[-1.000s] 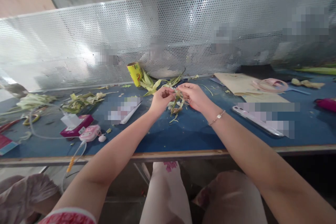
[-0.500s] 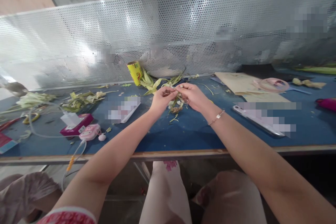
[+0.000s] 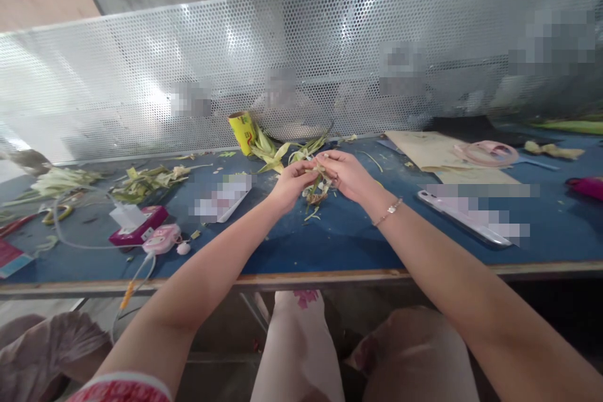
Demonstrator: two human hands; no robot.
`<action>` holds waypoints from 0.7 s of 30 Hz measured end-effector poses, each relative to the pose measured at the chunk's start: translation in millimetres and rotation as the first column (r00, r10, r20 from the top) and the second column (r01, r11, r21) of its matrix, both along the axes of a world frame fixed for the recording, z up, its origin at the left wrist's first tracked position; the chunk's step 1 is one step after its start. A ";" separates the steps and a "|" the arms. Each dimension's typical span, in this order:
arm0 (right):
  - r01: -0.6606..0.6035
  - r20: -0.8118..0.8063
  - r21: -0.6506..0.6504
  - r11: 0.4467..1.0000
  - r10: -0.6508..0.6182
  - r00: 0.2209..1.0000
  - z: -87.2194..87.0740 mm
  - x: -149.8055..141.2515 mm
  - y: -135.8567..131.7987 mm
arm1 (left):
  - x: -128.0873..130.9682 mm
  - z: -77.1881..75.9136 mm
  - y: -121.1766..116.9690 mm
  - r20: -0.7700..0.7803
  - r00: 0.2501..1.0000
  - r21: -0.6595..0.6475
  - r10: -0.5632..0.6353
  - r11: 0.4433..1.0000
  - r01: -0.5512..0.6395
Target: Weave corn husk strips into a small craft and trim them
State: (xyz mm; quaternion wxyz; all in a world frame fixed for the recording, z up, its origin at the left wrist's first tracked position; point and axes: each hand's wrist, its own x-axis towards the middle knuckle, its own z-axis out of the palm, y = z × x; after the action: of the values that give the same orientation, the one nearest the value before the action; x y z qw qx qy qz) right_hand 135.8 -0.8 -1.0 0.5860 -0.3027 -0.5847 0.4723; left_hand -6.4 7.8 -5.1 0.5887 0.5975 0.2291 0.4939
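Note:
Close together over the middle of the blue table, my left hand [image 3: 293,184] and my right hand [image 3: 347,176] are both closed in a pinch. Between them are thin pale strips of corn husk [image 3: 322,169], partly covered by my fingers. A small tangle of husk with a brownish end [image 3: 315,197] shows just beneath the hands. Behind, longer green-yellow husk leaves [image 3: 271,154] lie beside a tilted yellow printed tube [image 3: 242,133].
A phone [image 3: 461,217] lies to the right, another white phone-like object [image 3: 226,198] to the left. Further left are a purple power block [image 3: 139,226], a pink charger [image 3: 161,239] with cables, and husk piles [image 3: 148,183]. A perforated metal screen [image 3: 301,44] borders the back.
My left hand has shifted slightly down and its fingers have parted a little from the right hand's, showing more of the pale strips. My right hand stays almost in place.

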 end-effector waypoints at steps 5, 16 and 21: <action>-0.032 -0.022 -0.007 0.999 0.032 0.999 -0.7 -0.9 0.8 | 2.2 -0.9 -3.9 0.003 1.000 -0.019 0.028 0.999 -0.028; 0.074 0.010 -0.068 0.995 -0.073 0.997 6.4 -3.7 -1.1 | -1.4 0.9 2.0 -0.008 0.997 -0.091 0.082 0.992 -0.082; 0.069 0.177 0.136 0.988 -0.093 0.980 6.7 13.8 2.3 | -4.8 4.1 2.3 -0.042 0.995 -0.093 0.093 0.991 -0.096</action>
State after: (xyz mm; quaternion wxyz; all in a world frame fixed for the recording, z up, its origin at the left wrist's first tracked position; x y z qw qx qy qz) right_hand 149.6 1.5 5.7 0.5669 -0.3301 -0.6525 0.3793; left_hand -11.2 10.1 -1.0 0.5880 0.5665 0.2915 0.4984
